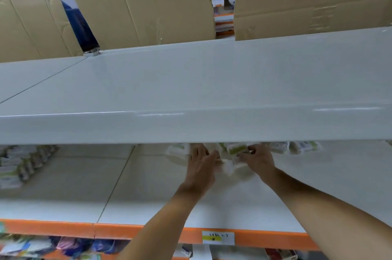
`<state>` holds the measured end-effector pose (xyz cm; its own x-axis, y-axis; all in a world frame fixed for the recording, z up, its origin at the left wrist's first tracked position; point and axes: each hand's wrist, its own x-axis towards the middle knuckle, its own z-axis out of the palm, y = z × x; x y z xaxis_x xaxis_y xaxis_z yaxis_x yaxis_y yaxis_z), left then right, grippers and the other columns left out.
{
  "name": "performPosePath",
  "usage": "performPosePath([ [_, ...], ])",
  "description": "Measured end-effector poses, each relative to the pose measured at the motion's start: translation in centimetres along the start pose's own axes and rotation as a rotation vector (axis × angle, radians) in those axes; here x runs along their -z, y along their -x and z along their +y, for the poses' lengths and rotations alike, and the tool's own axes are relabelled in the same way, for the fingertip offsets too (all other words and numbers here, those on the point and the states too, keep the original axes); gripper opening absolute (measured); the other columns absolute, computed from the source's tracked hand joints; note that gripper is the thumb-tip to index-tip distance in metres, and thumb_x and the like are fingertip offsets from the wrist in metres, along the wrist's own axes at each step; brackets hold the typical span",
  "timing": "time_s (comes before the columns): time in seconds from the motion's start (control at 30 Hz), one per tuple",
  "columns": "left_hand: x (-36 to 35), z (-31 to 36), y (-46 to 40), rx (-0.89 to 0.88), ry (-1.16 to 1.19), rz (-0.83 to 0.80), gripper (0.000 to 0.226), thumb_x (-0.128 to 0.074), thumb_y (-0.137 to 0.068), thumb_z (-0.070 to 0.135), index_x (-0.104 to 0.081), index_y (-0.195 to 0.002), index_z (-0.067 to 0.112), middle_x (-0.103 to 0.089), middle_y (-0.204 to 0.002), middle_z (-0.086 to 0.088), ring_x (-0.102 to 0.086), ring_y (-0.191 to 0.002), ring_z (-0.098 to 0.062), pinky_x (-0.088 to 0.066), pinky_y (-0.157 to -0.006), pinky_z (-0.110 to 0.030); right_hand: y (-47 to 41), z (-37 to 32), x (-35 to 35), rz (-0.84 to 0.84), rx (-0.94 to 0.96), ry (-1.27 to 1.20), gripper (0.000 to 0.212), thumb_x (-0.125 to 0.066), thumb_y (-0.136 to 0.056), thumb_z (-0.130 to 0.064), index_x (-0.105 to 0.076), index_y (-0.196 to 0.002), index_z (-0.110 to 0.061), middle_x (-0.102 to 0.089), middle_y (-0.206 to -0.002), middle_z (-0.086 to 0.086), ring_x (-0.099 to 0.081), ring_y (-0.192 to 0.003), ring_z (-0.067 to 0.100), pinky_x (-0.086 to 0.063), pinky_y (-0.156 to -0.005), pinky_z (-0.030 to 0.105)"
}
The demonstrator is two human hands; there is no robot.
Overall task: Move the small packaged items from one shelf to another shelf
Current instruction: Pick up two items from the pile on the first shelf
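Note:
Small white and green packaged items (235, 150) lie far back on the middle shelf (148, 191), partly hidden by the edge of the upper shelf (191, 90). My left hand (201, 164) reaches in with its fingers spread against a blurred pale packet (177, 152). My right hand (257, 159) is curled around the white and green packet at its fingertips. More packets (297, 146) continue in a row to the right. The upper shelf's top is bare.
A stack of similar packets (19, 164) stands at the left of the middle shelf. Large cardboard boxes (137, 0) rise behind the upper shelf. An orange rail (63, 228) with a label (218, 238) fronts the middle shelf, with colourful goods below.

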<state>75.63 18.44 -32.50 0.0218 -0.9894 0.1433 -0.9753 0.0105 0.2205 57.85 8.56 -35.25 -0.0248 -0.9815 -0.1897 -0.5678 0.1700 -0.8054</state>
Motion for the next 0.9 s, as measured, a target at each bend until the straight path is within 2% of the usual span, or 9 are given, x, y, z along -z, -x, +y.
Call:
performPosePath([
  [0.13,1.7,-1.4,0.9,-0.119,0.090,-0.116,0.068,-0.047,-0.071,-0.012,-0.062,-0.125,0.026,-0.042,-0.115,-0.004,-0.035,-0.112,-0.023,-0.036,-0.100,-0.031,0.7,0.0,0.2,0.045,-0.044,-0.101,0.042,-0.088,-0.070,-0.021,-0.064,-0.104,-0.016,-0.066,-0.099,0.004,-0.064,-0.090,0.022,-0.056,-0.080,0.038],
  [0.27,3.0,-2.4,1.4,-0.138,0.151,-0.128,0.057,-0.053,-0.076,-0.014,-0.073,-0.113,0.026,-0.052,-0.116,0.001,-0.039,-0.113,-0.019,-0.035,-0.097,-0.027,1.6,0.1,0.2,0.048,-0.064,-0.189,0.042,-0.086,-0.072,-0.020,-0.059,-0.103,-0.017,-0.066,-0.101,0.004,-0.063,-0.089,0.021,-0.051,-0.074,0.032],
  [0.33,3.1,-2.7,1.7,-0.069,0.199,-0.145,0.055,-0.053,-0.077,-0.013,-0.071,-0.116,0.022,-0.056,-0.122,0.000,-0.044,-0.119,-0.020,-0.037,-0.101,-0.025,2.1,0.2,0.2,0.049,-0.063,-0.208,0.042,-0.085,-0.072,-0.021,-0.057,-0.102,-0.018,-0.066,-0.099,0.003,-0.063,-0.083,0.018,-0.049,-0.068,0.030],
  [0.43,2.6,-2.8,2.1,0.127,0.255,-0.154,0.037,-0.059,-0.089,0.013,-0.060,-0.125,0.017,-0.054,-0.132,-0.006,-0.050,-0.122,-0.023,-0.040,-0.104,-0.028,2.8,0.3,0.3,0.042,-0.053,-0.243,0.045,-0.086,-0.070,-0.019,-0.056,-0.103,-0.017,-0.066,-0.096,0.002,-0.063,-0.081,0.016,-0.055,-0.069,0.036],
  [0.53,2.0,-3.1,2.8,0.249,0.214,-0.224,0.053,-0.064,-0.088,0.044,-0.050,-0.133,0.019,-0.048,-0.136,-0.006,-0.048,-0.123,-0.027,-0.042,-0.102,-0.035,3.6,0.6,0.4,0.027,-0.046,-0.276,0.049,-0.086,-0.071,-0.016,-0.054,-0.109,-0.017,-0.065,-0.097,0.003,-0.065,-0.086,0.020,-0.059,-0.081,0.046],
  [0.6,2.0,-3.1,3.0,0.124,0.167,-0.213,0.061,-0.063,-0.089,0.041,-0.042,-0.145,0.025,-0.040,-0.150,0.000,-0.038,-0.135,-0.026,-0.036,-0.111,-0.038,4.2,0.8,0.4,0.011,-0.037,-0.289,0.051,-0.085,-0.073,-0.015,-0.054,-0.114,-0.017,-0.066,-0.100,0.003,-0.066,-0.089,0.021,-0.058,-0.084,0.048],
  [0.67,2.0,-2.7,2.8,-0.052,0.147,-0.233,0.064,-0.061,-0.092,0.027,-0.035,-0.151,0.031,-0.032,-0.158,0.005,-0.027,-0.145,-0.022,-0.026,-0.117,-0.040,4.8,1.0,0.6,-0.012,-0.023,-0.291,0.047,-0.084,-0.075,-0.014,-0.058,-0.115,-0.013,-0.069,-0.102,0.005,-0.067,-0.093,0.024,-0.058,-0.086,0.050],
  [0.77,1.9,-2.1,2.4,-0.062,0.126,-0.323,0.063,-0.060,-0.091,0.014,-0.039,-0.148,0.032,-0.045,-0.149,0.001,-0.038,-0.137,-0.023,-0.032,-0.112,-0.040,5.8,1.1,1.0,-0.069,0.002,-0.267,0.038,-0.081,-0.077,-0.013,-0.065,-0.111,-0.009,-0.072,-0.102,0.009,-0.069,-0.094,0.028,-0.058,-0.084,0.051],
  [0.9,2.4,-2.0,2.2,-0.040,0.045,-0.323,0.055,-0.075,-0.081,0.026,-0.055,-0.132,0.025,-0.054,-0.126,-0.007,-0.042,-0.121,-0.028,-0.040,-0.101,-0.040,6.6,1.1,1.7,-0.124,0.049,-0.223,0.035,-0.081,-0.079,-0.014,-0.065,-0.109,-0.011,-0.072,-0.100,0.008,-0.070,-0.090,0.028,-0.060,-0.079,0.048],
])
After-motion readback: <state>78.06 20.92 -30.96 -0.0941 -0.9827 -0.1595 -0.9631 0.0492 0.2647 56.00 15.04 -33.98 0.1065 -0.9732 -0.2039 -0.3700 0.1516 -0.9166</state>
